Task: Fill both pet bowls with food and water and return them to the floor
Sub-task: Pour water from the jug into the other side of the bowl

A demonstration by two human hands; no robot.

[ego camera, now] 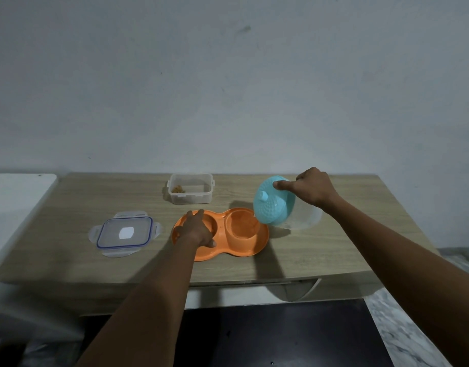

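Orange double pet bowl point(244, 250) on counter point(69, 202), centre | right hand point(314, 188) grip closed on tilted teal-lidded water jug point(277, 203), spout over right well | left hand point(195, 229) spread, steadying left well | step: water fill | next: level jug, then lower bowl to floor | food tub point(190, 192) behind, tub lid point(124, 232) left.

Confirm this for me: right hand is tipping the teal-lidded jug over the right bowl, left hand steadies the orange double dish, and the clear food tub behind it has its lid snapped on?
Not quite. In the head view the food tub is open; its lid lies on the table, left of the orange double dish. The rest holds: right hand tips the jug, left hand steadies the dish.
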